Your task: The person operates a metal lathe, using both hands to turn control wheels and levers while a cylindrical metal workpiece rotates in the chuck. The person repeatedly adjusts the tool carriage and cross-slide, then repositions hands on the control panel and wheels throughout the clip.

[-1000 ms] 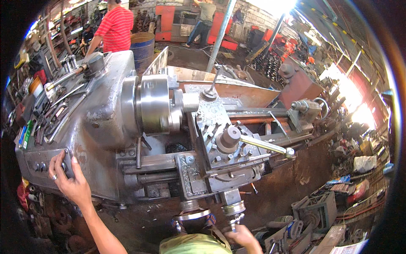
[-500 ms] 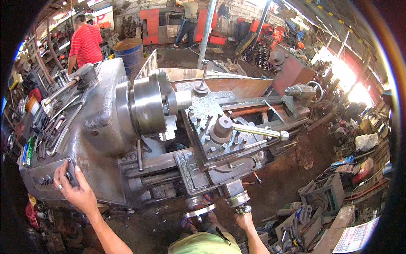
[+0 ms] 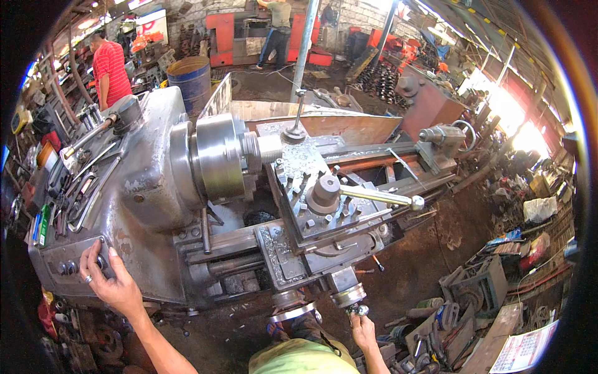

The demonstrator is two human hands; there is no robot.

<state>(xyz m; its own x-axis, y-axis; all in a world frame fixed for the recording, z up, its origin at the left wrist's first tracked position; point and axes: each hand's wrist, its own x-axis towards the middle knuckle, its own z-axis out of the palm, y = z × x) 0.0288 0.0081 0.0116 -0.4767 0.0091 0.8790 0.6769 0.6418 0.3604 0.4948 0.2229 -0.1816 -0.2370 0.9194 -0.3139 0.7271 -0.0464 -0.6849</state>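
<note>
A large metal lathe fills the middle. My left hand (image 3: 112,283), a ring on one finger, rests with fingers apart on the control panel (image 3: 59,252) at the headstock's front left; what lies under the fingertips is partly hidden. My right hand (image 3: 362,331) is closed on the crank handle (image 3: 357,309) of a small handwheel (image 3: 349,295) below the carriage. Left of it sits a bigger handwheel (image 3: 293,313). The chuck (image 3: 218,156) holds a bright round workpiece (image 3: 269,146), its jaws blurred. Beside it, the tool post (image 3: 324,193) carries a long lever (image 3: 377,195); metal chips lie around.
Wrenches and hex keys (image 3: 93,193) lie on the headstock (image 3: 146,181). The tailstock (image 3: 441,134) stands at the far right end. A blue drum (image 3: 189,81) and a person in a red striped shirt (image 3: 111,68) are behind. Scrap and a metal box (image 3: 476,287) crowd the right.
The chuck jaws have turned to another position. The bigger handwheel's knob has shifted right, and the carriage sits slightly nearer the chuck. The person in red has moved left.
</note>
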